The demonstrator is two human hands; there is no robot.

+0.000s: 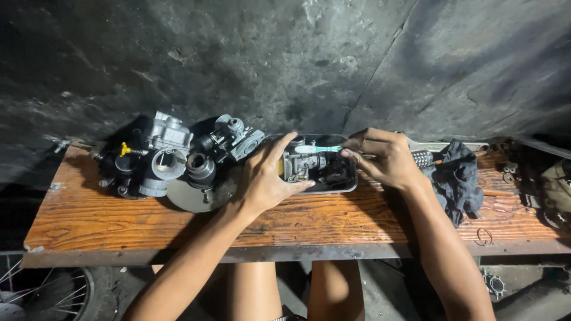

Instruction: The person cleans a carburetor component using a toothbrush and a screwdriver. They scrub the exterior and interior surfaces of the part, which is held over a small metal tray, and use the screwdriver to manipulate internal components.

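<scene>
Fingers: left hand (262,178) curled round the carburettor (300,165), right hand (383,157) pinching a toothbrush (318,148) | carburettor: over the metal tray (351,184) on the wooden bench (119,220), likely heavy, rigid, oily; grip the body | toothbrush: light, slightly flexible; hold the handle.

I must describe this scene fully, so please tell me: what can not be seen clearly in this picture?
All in the head view:
- Toothbrush handle: hidden inside the right hand.
- Carburetor left side: covered by the left hand.
- Metal tray contents: too dark.
- Wrench: partly under the dark rag.
- Wheel: cut off by the bottom-left edge.
</scene>
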